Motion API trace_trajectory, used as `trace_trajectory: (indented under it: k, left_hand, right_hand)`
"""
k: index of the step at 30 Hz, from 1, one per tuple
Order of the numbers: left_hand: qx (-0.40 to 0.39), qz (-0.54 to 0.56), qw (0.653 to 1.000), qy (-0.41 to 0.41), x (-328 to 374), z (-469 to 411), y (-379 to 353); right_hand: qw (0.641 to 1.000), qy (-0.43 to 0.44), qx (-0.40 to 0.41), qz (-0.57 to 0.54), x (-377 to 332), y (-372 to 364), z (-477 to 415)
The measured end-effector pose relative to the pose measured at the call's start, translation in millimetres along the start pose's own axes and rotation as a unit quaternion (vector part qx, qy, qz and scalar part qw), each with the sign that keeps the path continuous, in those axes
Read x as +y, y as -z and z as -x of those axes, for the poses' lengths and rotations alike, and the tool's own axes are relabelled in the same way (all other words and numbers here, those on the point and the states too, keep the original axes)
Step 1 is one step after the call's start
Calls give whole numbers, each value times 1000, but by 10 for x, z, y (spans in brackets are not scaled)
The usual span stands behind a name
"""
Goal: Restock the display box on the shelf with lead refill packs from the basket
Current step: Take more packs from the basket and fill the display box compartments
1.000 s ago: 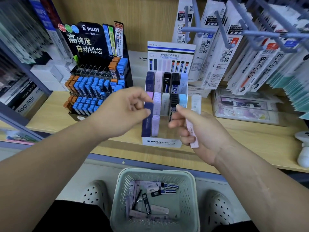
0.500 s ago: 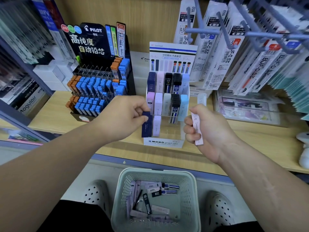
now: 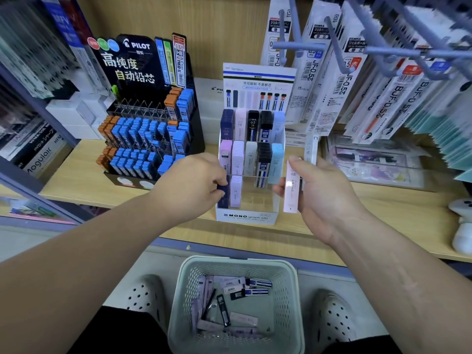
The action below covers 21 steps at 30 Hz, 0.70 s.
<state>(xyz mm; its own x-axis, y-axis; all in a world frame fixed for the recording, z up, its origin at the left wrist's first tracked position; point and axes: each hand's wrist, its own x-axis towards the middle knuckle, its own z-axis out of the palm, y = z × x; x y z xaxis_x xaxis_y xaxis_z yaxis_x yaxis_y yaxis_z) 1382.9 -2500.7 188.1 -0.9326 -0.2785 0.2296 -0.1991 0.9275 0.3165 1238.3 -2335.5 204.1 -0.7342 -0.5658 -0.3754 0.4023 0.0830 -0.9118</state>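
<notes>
The white MONO display box (image 3: 245,217) stands on the wooden shelf, its tiered rows holding navy, pink, black and pale blue lead packs. My left hand (image 3: 194,185) pinches a navy lead pack (image 3: 224,195) standing in the front row's leftmost slot, beside a lilac pack (image 3: 236,191). Just right of the box, my right hand (image 3: 319,192) grips a pale pink lead pack (image 3: 291,191) upright. Another pale pack shows behind its fingers. The pale green basket (image 3: 184,297) sits on the floor below, with several loose packs (image 3: 231,287) inside.
A black PILOT lead display (image 3: 148,129) stands left of the box. Refill packets hang from blue hooks (image 3: 339,54) above on the right. Flat plastic packets (image 3: 375,162) lie on the shelf to the right. White clogs (image 3: 146,295) flank the basket.
My left hand has lowered the navy pack down into the front left slot. My right hand drew back from the box's front and turned the pink pack upright beside the box.
</notes>
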Motion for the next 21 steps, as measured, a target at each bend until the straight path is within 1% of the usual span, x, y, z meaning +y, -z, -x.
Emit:
trace_trajectory:
  k: [3, 6, 8, 9, 10, 11, 12, 13, 14, 15, 16, 18, 21]
  left_hand:
    - [2, -18, 1000, 4, 3, 3, -45]
    - [-7, -25, 1000, 14, -4, -13, -43]
    - [-11, -16, 999, 36, 8, -23, -6]
    - [-1, 8, 999, 51, 34, -28, 23]
    - [19, 62, 995, 75, 87, -36, 59]
    - [43, 142, 983, 108, 163, -46, 96]
    - [59, 237, 959, 144, 244, -58, 124]
    - [59, 328, 927, 174, 325, -72, 144]
    - [49, 390, 900, 190, 396, -83, 146]
    - [33, 422, 885, 191, 448, -91, 135]
    - [18, 436, 881, 183, 482, -98, 120]
    - [3, 440, 882, 171, 504, -116, 104]
    - [3, 428, 888, 167, 471, -143, 78]
  right_hand:
    - [998, 11, -4, 59, 21, 8, -15]
    - [998, 10, -29, 48, 22, 6, -17]
    - [998, 5, -49, 46, 24, 13, -1]
    - [997, 7, -63, 49, 24, 12, 5]
    - [996, 11, -76, 54, 24, 7, 12]
    - [994, 15, -86, 58, 25, 2, 17]
    - [994, 19, -93, 59, 23, -4, 22]
    - [993, 23, -101, 56, 21, -9, 28]
    - [992, 26, -109, 51, 20, -20, 35]
    - [991, 27, -118, 50, 20, -29, 41]
    - [990, 27, -126, 52, 26, -37, 45]
    - [988, 26, -139, 58, 37, -48, 58]
    - [988, 19, -141, 55, 35, -57, 73]
